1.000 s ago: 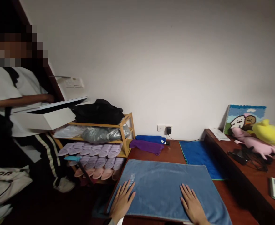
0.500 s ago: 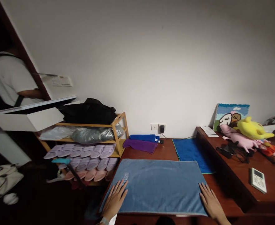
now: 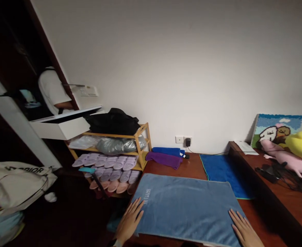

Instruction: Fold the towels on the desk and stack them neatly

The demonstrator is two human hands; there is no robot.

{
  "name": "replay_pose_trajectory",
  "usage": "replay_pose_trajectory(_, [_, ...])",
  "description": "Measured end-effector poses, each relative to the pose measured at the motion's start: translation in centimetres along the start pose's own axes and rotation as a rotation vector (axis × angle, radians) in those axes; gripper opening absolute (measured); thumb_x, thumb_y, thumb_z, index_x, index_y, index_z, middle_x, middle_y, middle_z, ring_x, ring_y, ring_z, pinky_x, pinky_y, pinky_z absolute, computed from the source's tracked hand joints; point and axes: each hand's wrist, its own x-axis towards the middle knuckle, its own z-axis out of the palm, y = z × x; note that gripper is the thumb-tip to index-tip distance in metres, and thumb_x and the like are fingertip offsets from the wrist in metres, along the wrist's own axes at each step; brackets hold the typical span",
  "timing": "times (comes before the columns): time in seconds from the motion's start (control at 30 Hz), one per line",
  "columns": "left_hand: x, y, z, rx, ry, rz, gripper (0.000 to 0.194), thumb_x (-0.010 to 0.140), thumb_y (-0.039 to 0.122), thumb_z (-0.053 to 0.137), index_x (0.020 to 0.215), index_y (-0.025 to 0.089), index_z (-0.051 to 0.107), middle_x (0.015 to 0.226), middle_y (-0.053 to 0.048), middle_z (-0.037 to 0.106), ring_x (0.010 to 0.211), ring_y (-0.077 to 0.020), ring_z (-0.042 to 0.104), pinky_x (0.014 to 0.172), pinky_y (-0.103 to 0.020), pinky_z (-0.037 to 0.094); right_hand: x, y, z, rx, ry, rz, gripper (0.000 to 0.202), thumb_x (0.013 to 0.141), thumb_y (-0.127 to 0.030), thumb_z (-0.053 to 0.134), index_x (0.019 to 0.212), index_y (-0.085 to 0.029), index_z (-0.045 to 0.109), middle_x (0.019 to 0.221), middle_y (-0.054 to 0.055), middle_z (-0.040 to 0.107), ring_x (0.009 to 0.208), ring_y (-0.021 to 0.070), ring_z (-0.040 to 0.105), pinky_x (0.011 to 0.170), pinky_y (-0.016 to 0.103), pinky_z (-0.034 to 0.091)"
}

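Note:
A grey-blue towel [image 3: 187, 206] lies spread flat on the reddish-brown wooden table [image 3: 192, 164], with pale lettering near its left edge. My left hand [image 3: 130, 219] rests palm down on the towel's left edge, fingers stretched out. At the right edge, my right hand [image 3: 245, 228] lies flat with its fingers out, touching the cloth. Neither hand grips anything. Behind the towel are a folded purple cloth [image 3: 164, 160] and a blue cloth [image 3: 166, 151]. A bright blue cloth with a green edge [image 3: 223, 175] lies at the back right, partly under the towel.
On the left stands a wooden shoe rack [image 3: 140, 151] with slippers [image 3: 114, 162] and a black bag [image 3: 113, 122]. A white box [image 3: 60, 129] juts out beside it. Plush toys [image 3: 287, 157] and cables sit on the raised right surface. Someone in a white shirt [image 3: 54, 87] is in the doorway.
The view has turned left, so the scene shifts rightward and more of the pale bag on the floor shows. Both hands stay flat on the towel's edges.

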Motion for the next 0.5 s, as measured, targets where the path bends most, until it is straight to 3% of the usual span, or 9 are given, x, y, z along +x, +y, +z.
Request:
replay_pose_trajectory(0.17, [1.2, -0.9, -0.2, -0.013, 0.127, -0.017, 0.046, 0.101, 0.048, 0.044, 0.14, 0.033, 0.062, 0.15, -0.001, 0.06, 0.138, -0.0253, 0.056, 0.117, -0.049, 0.044, 1.3, 1.5, -2.2, 0.154, 0.095, 0.108, 0.06, 0.09, -0.065, 0.046, 0.136, -0.032, 0.066, 0.15, 0.004, 0.058, 0.142, 0.0294, 0.05, 0.12, 0.05, 0.038])
replay_pose_trajectory(0.23, [2.5, 0.9, -0.8, -0.028, 0.238, -0.005, 0.042, 0.099, 0.047, 0.046, 0.131, 0.03, 0.069, 0.14, -0.003, 0.068, 0.13, -0.0267, 0.062, 0.112, -0.047, 0.051, 3.3, 1.1, -3.8, 0.243, 0.191, 0.169, 0.06, 0.088, -0.066, 0.045, 0.123, -0.026, 0.074, 0.14, 0.009, 0.066, 0.134, 0.0286, 0.058, 0.117, 0.044, 0.043])
replay_pose_trajectory(0.27, [3.2, 2.8, -1.1, -0.046, 0.284, 0.012, 0.04, 0.099, 0.046, 0.047, 0.127, 0.029, 0.071, 0.135, -0.004, 0.071, 0.125, -0.0268, 0.066, 0.108, -0.046, 0.054, 4.7, 1.0, -4.7, 0.28, 0.23, 0.221, 0.06, 0.087, -0.065, 0.044, 0.117, -0.024, 0.076, 0.135, 0.01, 0.069, 0.13, 0.0281, 0.061, 0.115, 0.041, 0.045])
replay_pose_trajectory(0.3, [3.9, 5.5, -1.2, -0.072, 0.314, 0.038, 0.038, 0.099, 0.044, 0.047, 0.123, 0.029, 0.072, 0.129, -0.005, 0.074, 0.12, -0.0265, 0.069, 0.103, -0.043, 0.058, 6.3, 0.9, -5.6, 0.306, 0.253, 0.284, 0.059, 0.086, -0.064, 0.043, 0.112, -0.023, 0.077, 0.13, 0.011, 0.072, 0.125, 0.0279, 0.064, 0.112, 0.039, 0.047])
replay_pose_trajectory(0.37, [5.1, 13.0, -1.1, -0.148, 0.302, 0.124, 0.032, 0.1, 0.037, 0.048, 0.12, 0.028, 0.073, 0.117, -0.006, 0.077, 0.11, -0.0244, 0.072, 0.096, -0.039, 0.06, 9.8, 1.0, -7.1, 0.327, 0.255, 0.416, 0.057, 0.084, -0.06, 0.043, 0.106, -0.021, 0.078, 0.121, 0.012, 0.076, 0.117, 0.0279, 0.069, 0.105, 0.037, 0.052])
replay_pose_trajectory(0.43, [5.9, 21.8, -0.2, -0.226, 0.21, 0.253, 0.029, 0.099, 0.027, 0.05, 0.118, 0.029, 0.072, 0.111, -0.006, 0.077, 0.104, -0.0223, 0.072, 0.093, -0.036, 0.06, 13.3, 1.5, -7.9, 0.319, 0.225, 0.494, 0.053, 0.083, -0.055, 0.045, 0.104, -0.019, 0.078, 0.115, 0.013, 0.078, 0.11, 0.0284, 0.072, 0.095, 0.035, 0.056])
replay_pose_trajectory(0.5, [6.4, 29.7, 1.2, -0.277, 0.111, 0.394, 0.022, 0.098, 0.029, 0.057, 0.115, 0.03, 0.071, 0.112, -0.005, 0.075, 0.101, -0.0219, 0.071, 0.09, -0.037, 0.06, 16.2, 1.9, -8.0, 0.303, 0.191, 0.524, 0.048, 0.08, -0.05, 0.049, 0.098, -0.018, 0.08, 0.105, 0.014, 0.08, 0.102, 0.0295, 0.075, 0.087, 0.035, 0.058])
